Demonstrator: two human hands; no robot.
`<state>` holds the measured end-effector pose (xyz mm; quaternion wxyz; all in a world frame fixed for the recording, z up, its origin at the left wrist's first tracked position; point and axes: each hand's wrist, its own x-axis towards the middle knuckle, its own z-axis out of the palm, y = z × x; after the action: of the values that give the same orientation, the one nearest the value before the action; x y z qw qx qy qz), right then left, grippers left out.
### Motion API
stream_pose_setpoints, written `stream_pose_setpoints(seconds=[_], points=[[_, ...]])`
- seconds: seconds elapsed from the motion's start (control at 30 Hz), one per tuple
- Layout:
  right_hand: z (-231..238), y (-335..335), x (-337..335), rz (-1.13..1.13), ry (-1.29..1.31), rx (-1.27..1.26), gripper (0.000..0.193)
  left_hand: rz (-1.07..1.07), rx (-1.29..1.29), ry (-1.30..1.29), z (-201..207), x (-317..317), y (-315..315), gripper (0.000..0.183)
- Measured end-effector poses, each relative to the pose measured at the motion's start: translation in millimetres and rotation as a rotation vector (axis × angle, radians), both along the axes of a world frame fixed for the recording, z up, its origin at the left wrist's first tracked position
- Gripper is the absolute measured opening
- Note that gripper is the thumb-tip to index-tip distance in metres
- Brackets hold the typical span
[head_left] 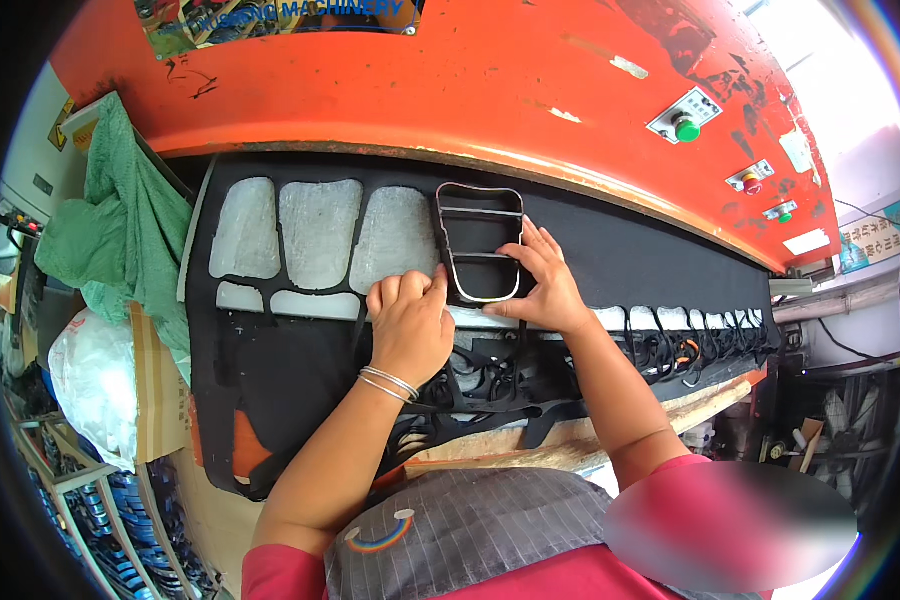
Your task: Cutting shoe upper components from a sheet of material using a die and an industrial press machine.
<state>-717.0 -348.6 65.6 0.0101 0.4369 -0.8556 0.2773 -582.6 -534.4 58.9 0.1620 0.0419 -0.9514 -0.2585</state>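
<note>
- The right hand (550,285) is clamped on the lower right corner of the metal frame (482,256), thumb against the bottom edge, index finger over the right side by the lower crossbar.
- The left hand (407,315) has its index finger stretched up to the frame's lower left side, the other fingers curled in; how hard it presses, I cannot tell.
- From the left fingertip the frame lies to the right and upward; from the right fingers, to the left. Both hands reach it, but the right has more of it.
- The frame sits just above the middle of the picture, its long axis running nearly straight up and down, wider at the top than the bottom.
- What matters most, I judge, is its left edge: it stands just beside the nearest pale cut-out shape (395,235), which widens downward, so the two tapers run opposite ways. Whether they touch, I cannot tell.
- Beneath lies the black sheet (610,240), unbroken to the frame's upper right.
- Beyond it, the orange machine (470,95) spans the top of the picture.
</note>
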Motion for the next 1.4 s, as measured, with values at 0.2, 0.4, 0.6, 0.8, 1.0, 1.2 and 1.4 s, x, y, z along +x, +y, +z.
stream_pose_setpoints(seconds=[0.2,0.4,0.6,0.8,1.0,1.2,1.4], points=[[-1,-5,-9,0.002,0.031,0.017,0.074,-0.016,0.011,-0.052,-2,-9,-5,0.050],[4,-12,-27,-0.002,0.099,0.063,0.078,-0.008,-0.070,-0.023,2,-37,-10,0.045],[37,44,-37,-0.038,-0.075,-0.211,0.087,0.154,0.054,0.129,27,-82,-2,0.050],[109,209,-163,-0.837,0.416,-0.839,0.049,-0.353,0.408,0.148,91,-171,96,0.016],[131,382,-295,-1.465,0.694,-0.555,0.074,-0.321,0.169,0.341,162,-249,148,0.034],[117,344,-265,-1.172,0.408,-0.853,0.076,-0.241,0.262,0.187,132,-213,134,0.034],[133,343,-203,-1.107,0.479,-0.955,0.054,-0.039,0.120,-0.206,64,-75,91,0.030]])
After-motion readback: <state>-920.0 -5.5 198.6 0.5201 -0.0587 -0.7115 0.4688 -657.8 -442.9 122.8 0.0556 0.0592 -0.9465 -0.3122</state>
